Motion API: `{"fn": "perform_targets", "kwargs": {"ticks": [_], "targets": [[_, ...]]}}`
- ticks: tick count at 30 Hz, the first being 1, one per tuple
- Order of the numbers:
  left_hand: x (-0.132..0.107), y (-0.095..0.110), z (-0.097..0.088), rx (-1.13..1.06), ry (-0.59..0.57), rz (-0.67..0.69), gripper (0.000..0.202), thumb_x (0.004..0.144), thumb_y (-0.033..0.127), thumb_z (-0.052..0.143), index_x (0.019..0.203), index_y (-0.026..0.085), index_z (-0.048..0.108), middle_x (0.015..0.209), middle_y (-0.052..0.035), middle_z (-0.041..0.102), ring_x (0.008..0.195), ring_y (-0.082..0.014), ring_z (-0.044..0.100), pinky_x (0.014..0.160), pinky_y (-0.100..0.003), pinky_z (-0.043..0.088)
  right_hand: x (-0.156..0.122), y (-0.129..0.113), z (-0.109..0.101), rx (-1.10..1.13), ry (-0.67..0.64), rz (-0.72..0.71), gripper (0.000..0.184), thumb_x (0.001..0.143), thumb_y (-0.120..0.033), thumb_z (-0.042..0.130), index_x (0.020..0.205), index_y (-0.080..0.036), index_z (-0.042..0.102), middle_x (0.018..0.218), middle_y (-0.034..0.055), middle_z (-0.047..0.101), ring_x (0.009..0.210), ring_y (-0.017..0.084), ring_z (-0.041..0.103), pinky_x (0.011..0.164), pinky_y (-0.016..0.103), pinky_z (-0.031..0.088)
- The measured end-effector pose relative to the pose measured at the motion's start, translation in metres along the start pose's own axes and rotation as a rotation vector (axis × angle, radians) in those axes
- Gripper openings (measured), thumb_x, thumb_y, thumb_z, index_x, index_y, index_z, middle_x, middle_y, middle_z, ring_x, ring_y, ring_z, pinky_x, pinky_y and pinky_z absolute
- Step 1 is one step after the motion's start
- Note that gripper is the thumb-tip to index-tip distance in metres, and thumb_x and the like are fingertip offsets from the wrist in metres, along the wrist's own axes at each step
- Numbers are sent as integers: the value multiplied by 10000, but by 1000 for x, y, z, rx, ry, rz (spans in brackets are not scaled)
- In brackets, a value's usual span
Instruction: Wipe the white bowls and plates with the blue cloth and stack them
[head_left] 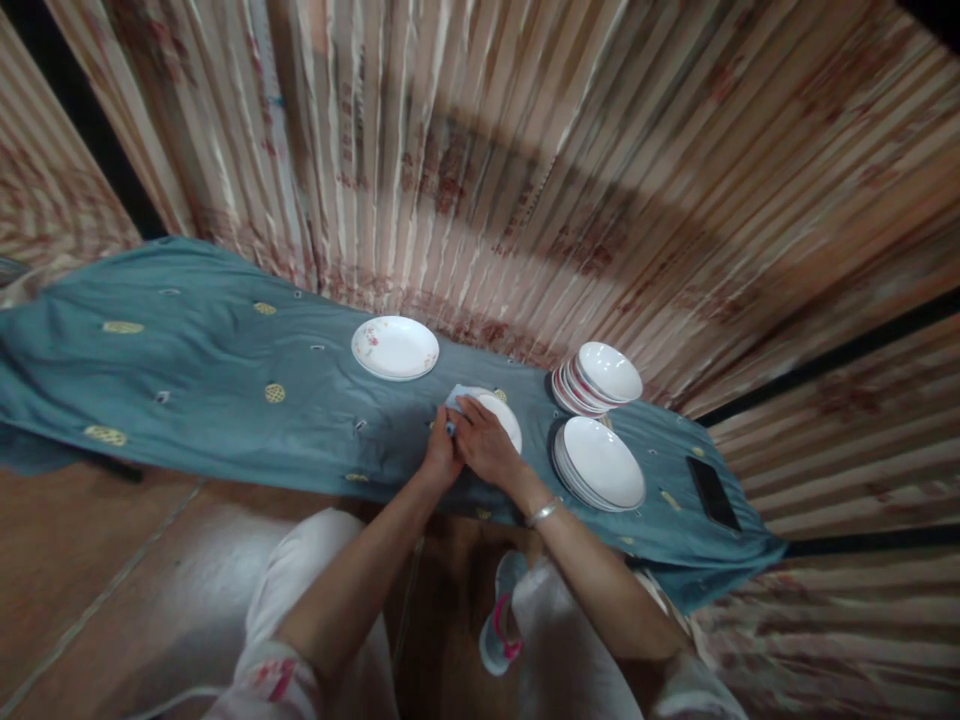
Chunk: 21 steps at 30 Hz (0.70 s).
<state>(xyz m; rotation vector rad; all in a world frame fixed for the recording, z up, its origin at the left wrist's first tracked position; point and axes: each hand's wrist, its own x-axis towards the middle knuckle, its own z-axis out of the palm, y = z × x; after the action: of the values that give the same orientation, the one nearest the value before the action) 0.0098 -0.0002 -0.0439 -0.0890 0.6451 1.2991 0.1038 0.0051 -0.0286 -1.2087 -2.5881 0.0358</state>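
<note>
Holding a pale-blue cloth (456,397) to a white plate (508,420), both hands in tight, mid-bench (217,410)! Work looks part-way, I'd judge: one plate under the hands, others piled either side. Floral plate (401,347) sits up & left, double rim, so prob. two deep. Over right: a stack of bowls (611,372) at the back, stack of dishes (604,463) just in front, phone (712,492) beyond. Which piles are done & which are left? Can't tell, no visible diff.

Now the pose: both forearms reach fwd & converge, wrists close, hands touching. R hand (484,437), w/ bangle (543,511) at the wrist, lies palm-down across the plate's near-left part, fingers bent & closed over the cloth. L hand (442,445) comes in from the left, thumb side up, right beside it; its fingers are mostly hidden, so can't tell if they grip cloth, rim or both. Plate flat or tilted? Can't tell, hands cover too much.
</note>
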Motion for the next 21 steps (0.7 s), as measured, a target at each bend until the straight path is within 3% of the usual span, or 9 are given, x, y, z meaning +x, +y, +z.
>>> {"fn": "perform_targets", "kwargs": {"ticks": [4, 7, 11, 17, 21], "targets": [[-6, 5, 5, 86, -80, 16, 274, 947, 374, 522, 921, 151, 678, 755, -40, 720, 778, -186, 703, 780, -308, 559, 15, 22, -7, 225, 65, 115, 412, 963, -196, 454, 1338, -151, 618, 1452, 127, 563, 1409, 245, 453, 1215, 443, 320], [-9, 4, 4, 143, -111, 46, 154, 803, 264, 683, 909, 154, 674, 736, -27, 715, 727, -188, 687, 756, -325, 557, 16, 45, -8, 400, 84, 214, 397, 974, -216, 424, 1298, -193, 654, 1405, 99, 613, 1349, 222, 529, 1166, 447, 391], [-10, -1, -2, 242, -169, 106, 387, 522, 63, 762, 881, 168, 663, 709, 9, 696, 717, -188, 676, 750, -333, 545, 6, 54, -13, 584, 76, 197, 347, 979, -288, 466, 1213, -221, 714, 1393, 77, 627, 1333, 210, 544, 1162, 411, 387], [-11, -9, -4, 274, -143, 136, 305, 478, 31, 700, 734, 174, 618, 627, 26, 646, 696, -173, 651, 706, -311, 536, 2, 25, -22, 301, -5, -55, 350, 988, -276, 466, 1251, -216, 689, 1442, 89, 574, 1398, 214, 456, 1213, 435, 312], [-14, -11, -3, 316, -205, 133, 299, 458, 60, 772, 687, 167, 611, 614, 13, 640, 692, -189, 651, 670, -313, 531, 24, 26, -21, 122, -35, -76, 335, 983, -265, 483, 1246, -204, 681, 1416, 103, 589, 1375, 229, 471, 1196, 445, 326]]}}
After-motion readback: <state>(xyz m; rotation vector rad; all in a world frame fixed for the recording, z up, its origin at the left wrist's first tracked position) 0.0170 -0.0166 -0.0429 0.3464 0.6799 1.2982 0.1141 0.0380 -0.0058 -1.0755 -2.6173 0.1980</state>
